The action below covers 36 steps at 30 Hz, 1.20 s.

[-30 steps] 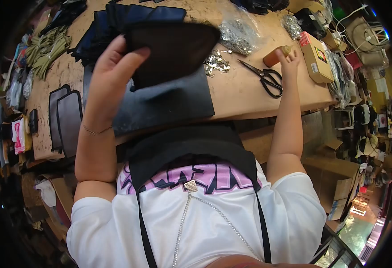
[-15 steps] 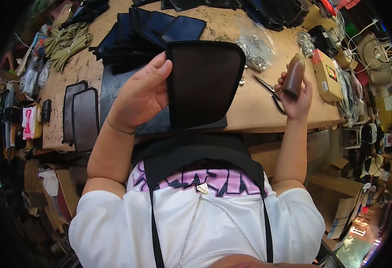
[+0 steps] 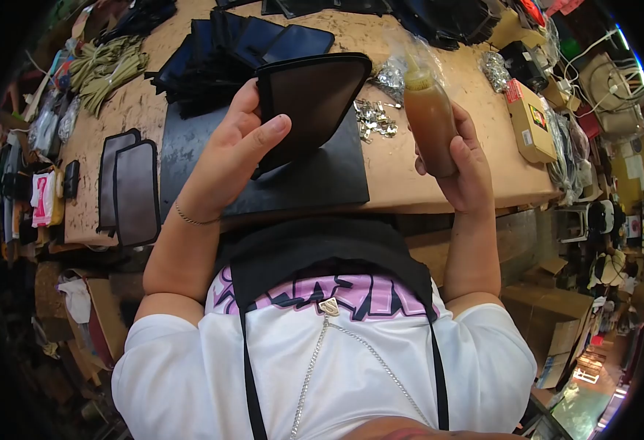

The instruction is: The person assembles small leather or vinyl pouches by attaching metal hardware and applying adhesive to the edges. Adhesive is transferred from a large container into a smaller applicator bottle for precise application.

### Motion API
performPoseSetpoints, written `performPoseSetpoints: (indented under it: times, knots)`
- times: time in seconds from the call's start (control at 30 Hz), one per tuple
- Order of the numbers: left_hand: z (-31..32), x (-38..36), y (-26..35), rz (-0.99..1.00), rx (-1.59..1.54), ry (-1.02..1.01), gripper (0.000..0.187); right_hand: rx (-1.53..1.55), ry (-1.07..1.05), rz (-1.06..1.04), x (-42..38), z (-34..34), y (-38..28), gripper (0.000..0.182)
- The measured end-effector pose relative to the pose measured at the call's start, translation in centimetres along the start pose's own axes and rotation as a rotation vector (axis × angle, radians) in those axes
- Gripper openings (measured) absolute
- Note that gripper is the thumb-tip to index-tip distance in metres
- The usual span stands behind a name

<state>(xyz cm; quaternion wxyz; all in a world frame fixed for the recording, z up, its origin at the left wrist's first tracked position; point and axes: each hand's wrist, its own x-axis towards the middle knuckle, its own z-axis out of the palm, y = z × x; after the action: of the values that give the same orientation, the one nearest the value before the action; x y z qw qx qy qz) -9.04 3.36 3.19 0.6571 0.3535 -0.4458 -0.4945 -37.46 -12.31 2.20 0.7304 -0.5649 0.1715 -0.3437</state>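
A dark brown panel with black edging point(image 3: 311, 99) is tilted up in my left hand point(image 3: 237, 150), which grips its left edge with the thumb toward me. Below it lies a black mat point(image 3: 322, 176). My right hand point(image 3: 468, 165) is wrapped round a squeeze bottle of amber-brown liquid point(image 3: 430, 121), its yellowish nozzle pointing up and away. Small metal clips point(image 3: 375, 121) lie between the panel and the bottle. Two similar edged panels point(image 3: 137, 191) overlap at the table's left side.
Dark blue and black pieces point(image 3: 241, 55) are piled beyond the mat. A bundle of olive strips point(image 3: 105, 70) lies at the back left. At the right are a yellow-brown box point(image 3: 531, 121) and a bag of metal parts point(image 3: 495, 72); a plastic bag point(image 3: 413, 59) sits behind the bottle.
The bottle has swung from nozzle hidden to nozzle up and moved left, toward the panel. The panel has tilted and shifted slightly left, showing more of the mat. The scissors are now hidden.
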Motion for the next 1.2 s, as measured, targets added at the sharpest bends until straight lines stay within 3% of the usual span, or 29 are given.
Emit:
performPoseSetpoints:
  times: [0.13, 0.23, 0.27, 0.3, 0.37, 0.47, 0.6, 0.7, 0.83, 1.2]
  knots:
    - [0.1, -0.4, 0.4, 0.0, -0.003, 0.0, 0.059, -0.028, -0.02, -0.003, -0.6, 1.0, -1.4, 0.069]
    - [0.0, -0.6, 0.4, 0.016, 0.089, -0.006, 0.062, -0.752, 0.217, -0.385, -0.7, 0.0, -2.4, 0.068]
    - [0.1, -0.6, 0.2, 0.059, 0.126, -0.018, 0.062, -0.557, 0.305, -0.317, -1.3, -0.2, -3.2, 0.067]
    - [0.3, -0.6, -0.3, 0.103, 0.163, -0.032, 0.063, -0.286, 0.192, -0.419, -1.2, -0.8, -3.8, 0.065]
    - [0.8, -0.5, -0.9, 0.139, 0.216, -0.056, 0.064, 0.007, 0.155, -0.422, -1.9, -1.1, -5.1, 0.063]
    - [1.7, -1.0, -1.8, 0.127, 0.349, -0.015, 0.067, -0.855, 0.504, -0.455, -2.2, 1.1, -7.4, 0.059]
    - [2.9, -1.4, -1.3, 0.183, 0.588, -0.115, 0.064, -0.394, 0.268, -0.523, -2.4, 0.5, -7.3, 0.053]
    - [3.1, -1.6, -1.5, 0.165, 0.612, -0.156, 0.065, -0.338, 0.17, -0.578, -2.0, 2.3, -6.3, 0.052]
    - [3.5, -1.9, -1.5, 0.148, 0.658, -0.148, 0.062, -0.446, 0.251, -0.569, -2.1, 5.8, -5.6, 0.056]
    - [2.9, -1.8, -2.4, 0.253, 0.677, -0.075, 0.056, -0.524, 0.217, -0.58, -1.2, 5.4, -4.9, 0.045]
